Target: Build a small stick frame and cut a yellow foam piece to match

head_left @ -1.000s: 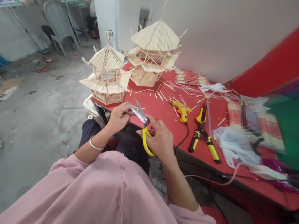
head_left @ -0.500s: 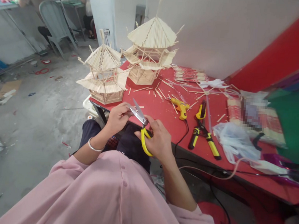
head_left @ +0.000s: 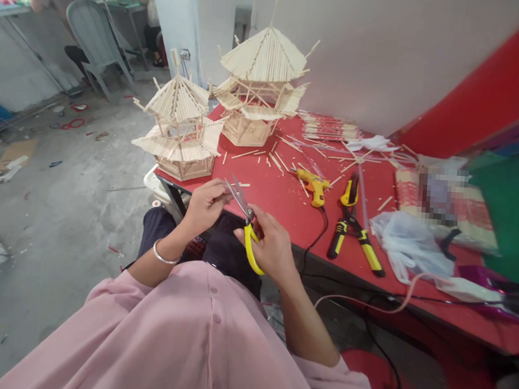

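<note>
No readable lettering, the red-marked packet [head_left: 479, 225] apparently too blurred

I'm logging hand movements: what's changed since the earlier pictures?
The scissors in the right hand have closed partway; nothing was visibly taken up or let go. The left hand stays near the blades, and the smaller stick pagoda, larger stick pagoda and glue gun stay put.

I'm in a craft workshop, it seems. Stick pagodas [head_left: 269, 59] and a glue gun [head_left: 315, 188] share my red table [head_left: 276, 203] at centre; scraps [head_left: 10, 171] litter the floor [head_left: 98, 213] at left.
</note>
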`<state>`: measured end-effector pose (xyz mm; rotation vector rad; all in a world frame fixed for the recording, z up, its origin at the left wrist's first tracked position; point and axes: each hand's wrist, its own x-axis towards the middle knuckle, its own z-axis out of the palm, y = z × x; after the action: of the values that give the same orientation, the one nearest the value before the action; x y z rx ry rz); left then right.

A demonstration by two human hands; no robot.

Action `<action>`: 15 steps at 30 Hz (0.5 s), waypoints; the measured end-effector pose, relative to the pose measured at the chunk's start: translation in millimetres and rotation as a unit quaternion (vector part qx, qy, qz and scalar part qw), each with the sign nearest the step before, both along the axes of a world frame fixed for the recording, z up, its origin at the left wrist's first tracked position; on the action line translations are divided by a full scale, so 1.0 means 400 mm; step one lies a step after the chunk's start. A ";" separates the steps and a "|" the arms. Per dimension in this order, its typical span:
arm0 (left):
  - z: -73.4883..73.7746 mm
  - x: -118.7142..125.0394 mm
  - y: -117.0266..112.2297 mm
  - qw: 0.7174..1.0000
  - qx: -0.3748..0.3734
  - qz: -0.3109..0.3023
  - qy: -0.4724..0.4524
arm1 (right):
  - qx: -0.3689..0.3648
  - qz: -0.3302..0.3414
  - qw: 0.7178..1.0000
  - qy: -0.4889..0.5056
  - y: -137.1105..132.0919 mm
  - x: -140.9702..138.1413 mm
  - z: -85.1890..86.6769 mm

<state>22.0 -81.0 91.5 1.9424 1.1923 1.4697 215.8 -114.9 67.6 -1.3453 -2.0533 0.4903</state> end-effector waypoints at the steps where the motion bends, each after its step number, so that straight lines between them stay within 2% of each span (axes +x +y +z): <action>1: -0.001 0.000 0.000 1.000 0.001 -0.002 0.002 | -0.004 0.002 1.000 0.000 0.000 0.001 -0.001; 7: -0.006 0.004 0.001 1.000 0.013 -0.009 0.002 | -0.018 0.013 0.999 0.030 -0.003 -0.003 -0.016; 15: -0.004 0.005 0.000 1.000 -0.017 0.000 0.003 | -0.010 0.002 1.000 0.019 -0.004 -0.007 -0.025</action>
<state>24.0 -80.8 90.0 1.9243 1.2127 1.4351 213.2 -116.5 57.7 -1.3334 -2.0265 0.5350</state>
